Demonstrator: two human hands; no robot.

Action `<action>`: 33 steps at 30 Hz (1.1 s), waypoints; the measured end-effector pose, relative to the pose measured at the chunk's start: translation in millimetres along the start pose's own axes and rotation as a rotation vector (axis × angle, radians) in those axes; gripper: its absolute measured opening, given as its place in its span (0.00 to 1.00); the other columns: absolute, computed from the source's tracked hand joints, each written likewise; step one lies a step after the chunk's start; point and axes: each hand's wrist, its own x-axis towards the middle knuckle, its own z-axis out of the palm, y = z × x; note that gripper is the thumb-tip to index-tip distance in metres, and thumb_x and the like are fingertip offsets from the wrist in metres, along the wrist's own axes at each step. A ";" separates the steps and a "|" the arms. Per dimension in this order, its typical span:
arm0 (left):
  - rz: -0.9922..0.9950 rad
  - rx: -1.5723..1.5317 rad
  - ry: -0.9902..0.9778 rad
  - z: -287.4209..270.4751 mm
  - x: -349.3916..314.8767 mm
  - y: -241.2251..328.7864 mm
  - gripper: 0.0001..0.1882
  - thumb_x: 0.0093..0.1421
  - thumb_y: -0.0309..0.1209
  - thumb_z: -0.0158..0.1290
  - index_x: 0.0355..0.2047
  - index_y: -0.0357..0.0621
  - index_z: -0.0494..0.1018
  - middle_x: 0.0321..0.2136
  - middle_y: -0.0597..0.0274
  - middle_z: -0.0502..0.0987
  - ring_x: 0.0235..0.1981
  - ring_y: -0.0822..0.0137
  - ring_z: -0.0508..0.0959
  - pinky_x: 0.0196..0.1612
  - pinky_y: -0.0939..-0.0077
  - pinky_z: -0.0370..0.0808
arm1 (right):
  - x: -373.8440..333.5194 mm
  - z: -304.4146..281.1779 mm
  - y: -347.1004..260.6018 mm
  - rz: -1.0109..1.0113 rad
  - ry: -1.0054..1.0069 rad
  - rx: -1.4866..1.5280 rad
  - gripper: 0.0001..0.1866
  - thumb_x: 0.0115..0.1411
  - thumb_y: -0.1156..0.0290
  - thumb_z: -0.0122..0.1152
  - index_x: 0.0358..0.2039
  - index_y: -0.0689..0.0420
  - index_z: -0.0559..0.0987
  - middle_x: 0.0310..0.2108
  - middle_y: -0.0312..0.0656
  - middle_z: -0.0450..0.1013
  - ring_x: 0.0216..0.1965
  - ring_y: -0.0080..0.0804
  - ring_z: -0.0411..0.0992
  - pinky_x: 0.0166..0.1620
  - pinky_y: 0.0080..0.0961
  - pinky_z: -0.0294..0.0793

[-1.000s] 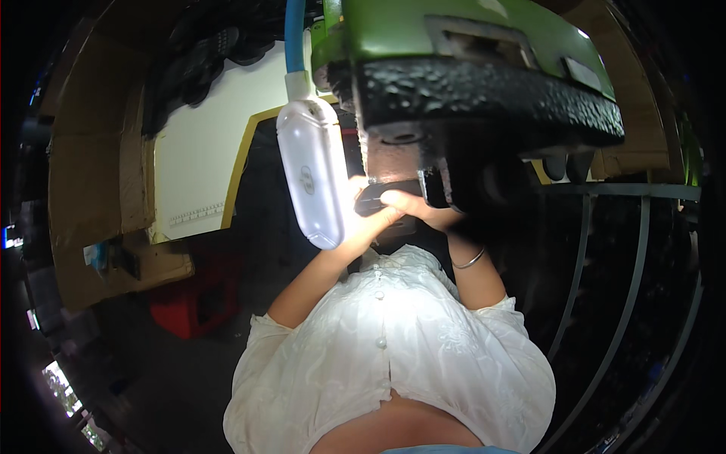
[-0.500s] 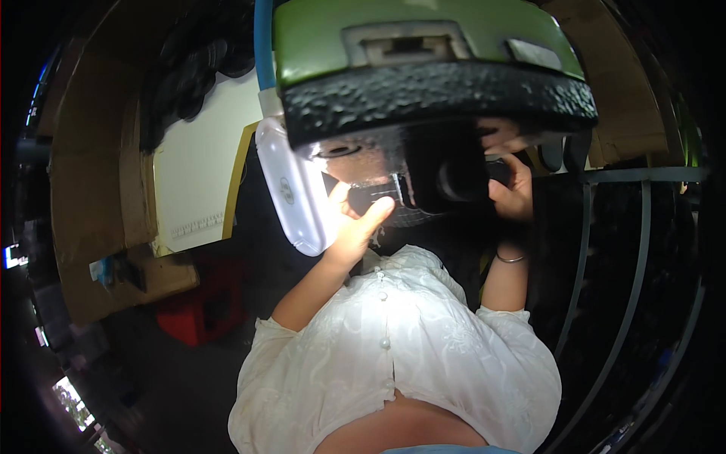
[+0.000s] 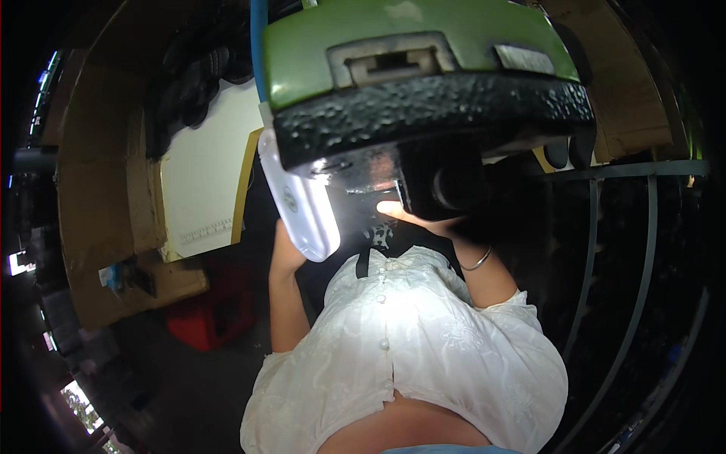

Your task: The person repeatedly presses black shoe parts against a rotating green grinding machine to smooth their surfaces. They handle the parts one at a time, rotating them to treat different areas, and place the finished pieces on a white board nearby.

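Observation:
A large green machine head (image 3: 423, 45) with a black, rough lower edge fills the top of the view; its kind is not clear. Below it, my right hand (image 3: 423, 219) reaches leftward, one digit stretched out, the other fingers hidden. That hand seems closed around something dark that I cannot make out. My left hand (image 3: 287, 246) is mostly behind a lit white lamp (image 3: 302, 204), its fingers hidden. Between the hands lies a patch of black-and-white patterned material (image 3: 380, 235). A dark strap-like strip (image 3: 363, 263) hangs in front of my white shirt.
A cardboard box (image 3: 98, 181) stands at left beside a pale board (image 3: 200, 174) with a yellow edge; dark pieces (image 3: 200, 83) pile behind it. Below sits a red stool-like object (image 3: 208, 318). Grey metal bars (image 3: 643, 219) run along the right, near another cardboard box (image 3: 631, 83).
My right hand has moved left, under the middle of the machine head. My left hand has drawn back left behind the lamp. The dark strip now shows against my shirt.

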 end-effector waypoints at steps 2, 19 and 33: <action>-0.208 0.189 -0.182 8.6 -0.3 -5.4 0.18 0.51 0.22 0.58 0.43 0.34 0.71 0.37 0.63 0.75 0.38 0.74 0.73 0.39 0.81 0.71 | -1.6 0.6 10.0 0.018 -0.043 -0.019 0.32 0.39 0.78 0.72 0.48 0.61 0.69 0.41 0.38 0.71 0.41 0.23 0.70 0.47 0.23 0.69; 0.255 0.888 -0.051 100.2 32.6 -3.5 0.24 0.50 0.36 0.59 0.48 0.45 0.70 0.39 0.51 0.73 0.40 0.53 0.75 0.38 0.64 0.73 | -35.5 -113.3 22.8 0.044 0.695 -0.251 0.19 0.47 0.78 0.64 0.40 0.57 0.69 0.38 0.39 0.69 0.34 0.18 0.67 0.34 0.14 0.70; 0.570 1.360 0.743 -53.8 168.3 40.5 0.34 0.50 0.31 0.55 0.57 0.45 0.56 0.57 0.41 0.53 0.60 0.41 0.51 0.56 0.42 0.50 | -81.5 -242.1 114.8 0.070 1.251 -0.965 0.34 0.46 0.59 0.70 0.49 0.63 0.67 0.52 0.50 0.63 0.55 0.42 0.61 0.59 0.35 0.56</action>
